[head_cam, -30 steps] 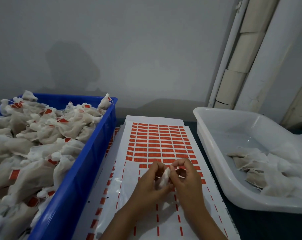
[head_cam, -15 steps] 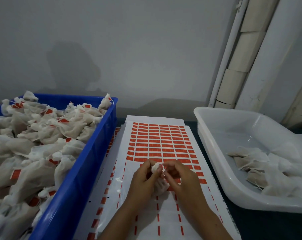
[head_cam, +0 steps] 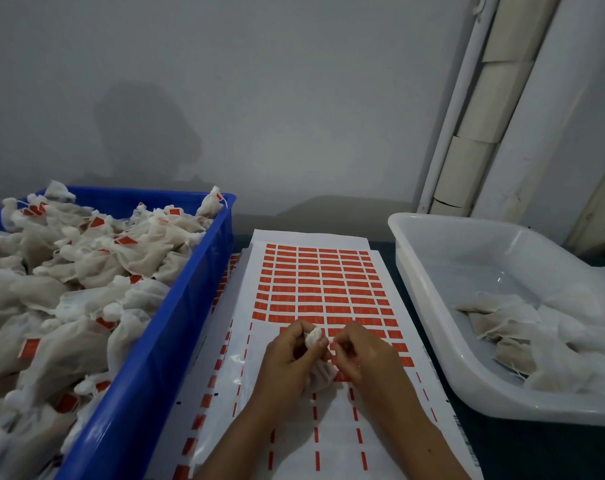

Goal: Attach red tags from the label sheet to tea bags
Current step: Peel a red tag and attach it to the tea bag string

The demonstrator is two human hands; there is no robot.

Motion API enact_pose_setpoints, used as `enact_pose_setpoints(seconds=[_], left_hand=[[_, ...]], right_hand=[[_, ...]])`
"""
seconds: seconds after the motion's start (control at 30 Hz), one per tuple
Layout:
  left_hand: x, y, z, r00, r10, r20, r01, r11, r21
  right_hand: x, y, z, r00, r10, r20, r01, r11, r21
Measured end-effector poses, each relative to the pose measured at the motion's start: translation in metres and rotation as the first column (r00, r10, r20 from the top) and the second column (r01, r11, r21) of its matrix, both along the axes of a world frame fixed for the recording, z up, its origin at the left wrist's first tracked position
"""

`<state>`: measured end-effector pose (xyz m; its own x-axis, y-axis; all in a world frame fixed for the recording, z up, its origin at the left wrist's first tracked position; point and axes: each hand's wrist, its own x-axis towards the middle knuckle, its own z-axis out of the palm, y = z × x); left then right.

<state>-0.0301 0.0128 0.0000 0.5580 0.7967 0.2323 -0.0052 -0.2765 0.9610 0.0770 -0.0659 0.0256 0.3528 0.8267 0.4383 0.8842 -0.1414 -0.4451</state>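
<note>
Left hand (head_cam: pixel 287 358) grips tea bag (head_cam: pixel 315 337) over label sheet (head_cam: pixel 314 292) | right hand (head_cam: pixel 363 355) fingertips pinched just right of bag top, contents unclear | red tags (head_cam: pixel 349 320) directly beyond, right hand nearer.

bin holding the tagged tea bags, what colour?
Blue bin, on the person's left; shows in the head view, the only one.

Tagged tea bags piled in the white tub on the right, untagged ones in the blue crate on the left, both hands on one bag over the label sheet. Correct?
Bins are swapped. The head view shows the red-tagged tea bags piled in the blue crate on the left; the white tub on the right holds the untagged ones. The left hand and right hand do hold one bag over the label sheet.
</note>
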Motion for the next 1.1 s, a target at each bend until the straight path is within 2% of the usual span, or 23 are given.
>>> enact_pose_setpoints(seconds=[0.03, 0.1, 0.23, 0.4, 0.67, 0.87, 1.1], left_hand=[[0.000, 0.000, 0.000, 1.000, 0.004, -0.007, -0.004, 1.000, 0.011], [0.000, -0.001, 0.001, 1.000, -0.002, -0.016, 0.002, 1.000, 0.031], [-0.001, -0.001, 0.003, 0.999, -0.013, -0.029, 0.015, 0.999, 0.048], [-0.004, 0.001, 0.004, 0.996, -0.053, -0.065, 0.059, 0.994, 0.090], [-0.010, 0.007, 0.010, 0.987, -0.088, -0.132, 0.106, 0.985, 0.134], [-0.016, 0.011, 0.008, 0.975, -0.077, -0.210, 0.106, 0.986, 0.128], [-0.023, 0.016, 0.016, 0.954, -0.132, -0.269, 0.185, 0.966, 0.183]], right_hand=[[0.000, -0.001, -0.003, 1.000, -0.004, -0.023, 0.005, 1.000, 0.025], [-0.003, -0.006, -0.001, 0.999, -0.022, 0.037, 0.021, 0.999, 0.030], [-0.007, -0.011, 0.003, 0.991, -0.083, 0.102, 0.067, 0.987, 0.144], [-0.006, -0.012, 0.003, 0.982, -0.159, 0.102, 0.136, 0.970, 0.202], [0.003, -0.013, -0.002, 0.988, -0.155, -0.006, 0.154, 0.970, 0.186], [0.008, -0.014, -0.006, 0.996, -0.084, -0.025, 0.086, 0.994, 0.069], [0.006, -0.010, -0.006, 0.995, -0.069, -0.072, 0.075, 0.993, 0.096]])
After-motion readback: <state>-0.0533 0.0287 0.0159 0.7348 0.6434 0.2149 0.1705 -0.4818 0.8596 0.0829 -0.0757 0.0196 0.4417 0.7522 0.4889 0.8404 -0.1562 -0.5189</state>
